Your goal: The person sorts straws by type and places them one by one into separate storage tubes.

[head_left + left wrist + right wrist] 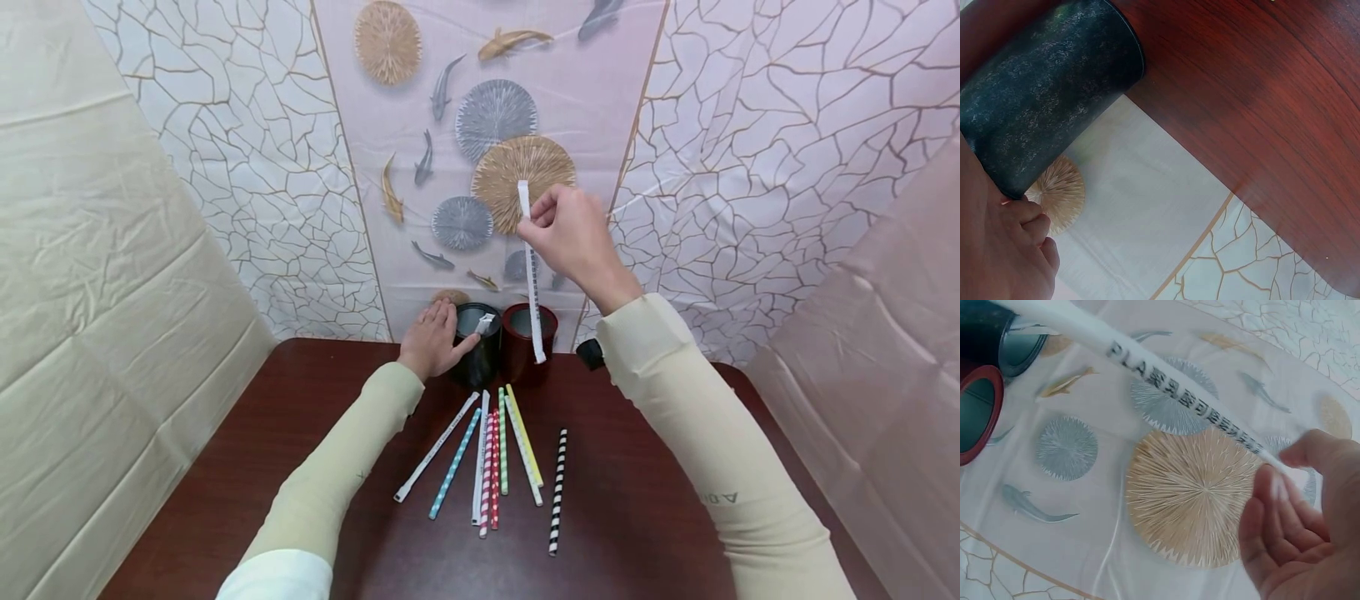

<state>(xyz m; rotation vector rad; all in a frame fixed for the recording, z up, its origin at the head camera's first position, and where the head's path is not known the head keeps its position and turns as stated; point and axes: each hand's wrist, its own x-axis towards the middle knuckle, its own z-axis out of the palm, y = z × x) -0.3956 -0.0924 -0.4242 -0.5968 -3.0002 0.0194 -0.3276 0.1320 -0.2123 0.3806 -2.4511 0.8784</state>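
Observation:
My right hand [573, 237] pinches a white paper-wrapped straw [532, 279] near its upper end, between thumb and fingertips. Printed lettering runs along the wrapper in the right wrist view. The straw hangs slanting, its lower end overlapping the red cup [516, 346] in the head view. My left hand [433, 342] holds the black cup [480, 367] at the rim, thumb in front and fingers along its left side. Another white wrapped end [486, 322] sticks out of the black cup. In the left wrist view, the cup's mottled dark wall [1054, 87] lies beside curled fingers.
Several straws lie fanned on the dark wood table [315, 467]: wrapped white ones, a blue dotted straw [455, 462], a yellow straw [523, 433] and a black-striped straw [558, 492]. A small black object [590, 354] sits by the right sleeve. Patterned cloth [285, 167] hangs behind.

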